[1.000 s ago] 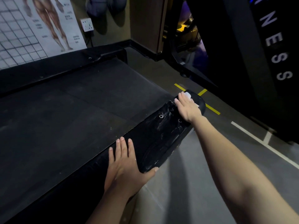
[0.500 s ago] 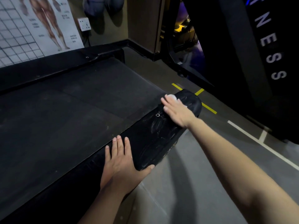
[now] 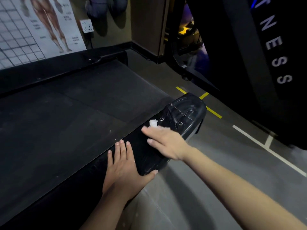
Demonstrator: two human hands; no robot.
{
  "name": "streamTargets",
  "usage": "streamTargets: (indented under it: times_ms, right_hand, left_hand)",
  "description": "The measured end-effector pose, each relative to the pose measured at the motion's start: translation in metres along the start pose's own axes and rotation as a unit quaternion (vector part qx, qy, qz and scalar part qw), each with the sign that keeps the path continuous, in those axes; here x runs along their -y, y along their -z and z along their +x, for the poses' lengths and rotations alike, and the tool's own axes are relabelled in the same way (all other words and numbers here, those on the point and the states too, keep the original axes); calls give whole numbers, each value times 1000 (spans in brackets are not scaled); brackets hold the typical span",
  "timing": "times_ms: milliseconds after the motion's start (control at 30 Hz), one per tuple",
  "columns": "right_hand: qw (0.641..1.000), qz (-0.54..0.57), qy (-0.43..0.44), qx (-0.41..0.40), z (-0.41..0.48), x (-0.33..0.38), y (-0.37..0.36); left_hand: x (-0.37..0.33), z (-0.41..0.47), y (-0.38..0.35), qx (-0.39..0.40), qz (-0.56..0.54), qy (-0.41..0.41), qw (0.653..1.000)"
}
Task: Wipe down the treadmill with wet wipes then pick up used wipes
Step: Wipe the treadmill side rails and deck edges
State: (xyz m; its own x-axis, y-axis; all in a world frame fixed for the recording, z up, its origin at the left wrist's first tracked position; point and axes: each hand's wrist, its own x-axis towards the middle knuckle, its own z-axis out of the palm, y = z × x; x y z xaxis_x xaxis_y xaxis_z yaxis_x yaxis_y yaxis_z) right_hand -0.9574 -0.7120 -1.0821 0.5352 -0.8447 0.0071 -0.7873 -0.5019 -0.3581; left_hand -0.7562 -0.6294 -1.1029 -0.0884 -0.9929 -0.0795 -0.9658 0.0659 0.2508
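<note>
The treadmill has a dark belt (image 3: 79, 117) and a glossy black side rail with a rounded end cap (image 3: 189, 110) that shows wet streaks. My right hand (image 3: 166, 143) lies flat on the rail with straight fingers, pressing a white wet wipe (image 3: 153, 123) whose edge sticks out past the fingertips. My left hand (image 3: 123, 170) rests flat on the same rail nearer to me, fingers straight, thumb hooked over the outer edge, holding nothing.
A grey floor (image 3: 216, 146) with yellow and white lines runs to the right of the rail. A black machine lettered in white (image 3: 274, 47) stands at right. An anatomy poster (image 3: 41, 25) and a wall socket (image 3: 86, 26) are behind the treadmill.
My right hand has slid the wipe back along the rail from the rounded end cap toward my left hand. The left hand has stayed in place.
</note>
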Motion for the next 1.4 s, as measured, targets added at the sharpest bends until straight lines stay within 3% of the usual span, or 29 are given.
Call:
streamTargets:
  times_ms: [67, 167, 267, 367, 533, 633, 700, 900, 1033, 1100, 1200, 1300, 1400]
  right_hand:
    - [998, 36, 39, 23, -8, 1, -5]
    - [998, -13, 45, 41, 12, -31, 4]
    - [998, -43, -29, -20, 37, -83, 18]
    - [979, 5, -184, -87, 54, -115, 36]
    - [891, 12, -413, -187, 47, -116, 32]
    - [782, 182, -484, -346, 31, -97, 20]
    - [714, 247, -517, -403, 19, -79, 17]
    - [687, 363, -497, -386, -42, 30, 20]
    - [619, 530, -459, -353, -91, 121, 35]
    - [631, 556, -441, -314, -114, 166, 41]
    - [687, 574, -409, -174, -132, 225, 44]
    - [733, 560, -380, -58, -130, 286, 36]
    - [789, 509, -342, 38, -121, 354, 19]
  left_hand:
    - [0, 0, 0, -9, -8, -1, 1000]
    - [0, -1, 2, 18, 7, 2, 1000]
    - [0, 1, 4, 10, -2, 5, 1000]
    - [-1, -1, 4, 21, 5, 4, 1000]
    - [1, 0, 4, 15, -6, -5, 1000]
    - [1, -3, 8, 21, -4, -12, 1000]
    - [1, -4, 11, 26, -5, -17, 1000]
    - [-2, -12, 26, 21, -18, -18, 999]
    - [8, -56, 49, -60, -98, -70, 991]
    - [30, -101, 63, -120, -166, -86, 975]
    - [95, -182, 97, -168, -180, -38, 968]
    - [177, -261, 123, -238, -95, 5, 967]
    - [254, -322, 140, -230, -9, 62, 971]
